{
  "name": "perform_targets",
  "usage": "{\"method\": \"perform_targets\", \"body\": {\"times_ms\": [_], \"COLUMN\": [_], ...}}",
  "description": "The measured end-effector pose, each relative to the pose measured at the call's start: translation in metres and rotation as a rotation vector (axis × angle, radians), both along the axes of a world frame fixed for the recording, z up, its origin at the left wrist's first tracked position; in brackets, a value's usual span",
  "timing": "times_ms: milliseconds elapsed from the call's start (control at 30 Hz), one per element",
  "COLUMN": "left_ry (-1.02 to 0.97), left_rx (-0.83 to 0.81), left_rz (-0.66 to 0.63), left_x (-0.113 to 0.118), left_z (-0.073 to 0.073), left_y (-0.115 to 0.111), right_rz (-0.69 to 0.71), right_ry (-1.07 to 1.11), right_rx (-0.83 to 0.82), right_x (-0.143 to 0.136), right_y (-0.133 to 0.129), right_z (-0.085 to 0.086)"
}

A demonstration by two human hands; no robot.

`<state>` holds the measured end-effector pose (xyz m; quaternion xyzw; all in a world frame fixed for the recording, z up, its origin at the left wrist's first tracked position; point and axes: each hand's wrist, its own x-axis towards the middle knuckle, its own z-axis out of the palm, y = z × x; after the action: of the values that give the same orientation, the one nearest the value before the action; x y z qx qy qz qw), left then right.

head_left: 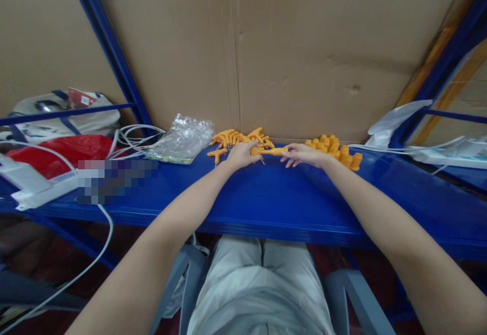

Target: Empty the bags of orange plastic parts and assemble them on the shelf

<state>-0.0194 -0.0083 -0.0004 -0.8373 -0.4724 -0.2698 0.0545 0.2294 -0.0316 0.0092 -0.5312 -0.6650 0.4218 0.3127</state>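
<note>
My left hand (242,155) is closed on one end of an orange part (272,150) with a ridged middle, held above the blue table (247,203). My right hand (306,155) pinches the other end of the same part, its lower fingers apart. A small chain dangles beneath the part. Several orange T-shaped pieces (217,154) with small chains lie behind and left of my left hand. Several orange knobbed pieces (330,145) stand behind and right of my right hand.
A clear plastic bag (188,135) lies left of the orange pieces. White cables (129,140), a red bag (83,148) and a white power strip (45,188) are farther left. Cardboard (285,51) stands behind the table. Blue posts (110,46) rise at both sides.
</note>
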Motion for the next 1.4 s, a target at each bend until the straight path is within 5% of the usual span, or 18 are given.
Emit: {"method": "perform_targets", "body": {"times_ms": [1400], "left_ry": [-0.049], "left_rx": [0.067], "left_rz": [0.022], "left_x": [0.001], "left_z": [0.001], "left_y": [-0.003], "right_rz": [-0.022], "right_ry": [0.062], "right_rx": [-0.053], "right_x": [-0.001], "right_y": [-0.003], "right_z": [0.003]}}
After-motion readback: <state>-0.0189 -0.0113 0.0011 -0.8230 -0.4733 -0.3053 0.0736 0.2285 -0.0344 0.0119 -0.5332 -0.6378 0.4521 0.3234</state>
